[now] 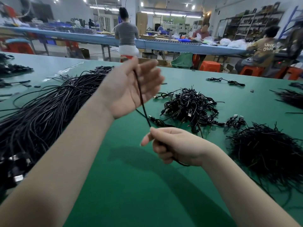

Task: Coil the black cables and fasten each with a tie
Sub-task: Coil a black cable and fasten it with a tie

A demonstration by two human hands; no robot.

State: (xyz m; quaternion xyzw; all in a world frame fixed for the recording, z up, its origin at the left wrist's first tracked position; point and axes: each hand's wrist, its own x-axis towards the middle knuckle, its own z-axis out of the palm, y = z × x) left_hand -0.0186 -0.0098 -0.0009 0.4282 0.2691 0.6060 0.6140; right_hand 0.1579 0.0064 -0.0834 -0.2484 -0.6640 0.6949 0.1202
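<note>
On the green table (131, 185), loose black cables (41, 115) lie far left, a coiled pile (191, 105) centre. Above it, the left hand (127, 94), fingers half-spread, holds a cable (141, 102); the right hand (173, 146), curled, pinches it lower.

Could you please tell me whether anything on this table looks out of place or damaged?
Nothing stands out: a black cable runs taut between the left hand and right hand, and loose cables and coiled bundles lie in separate heaps.
</note>
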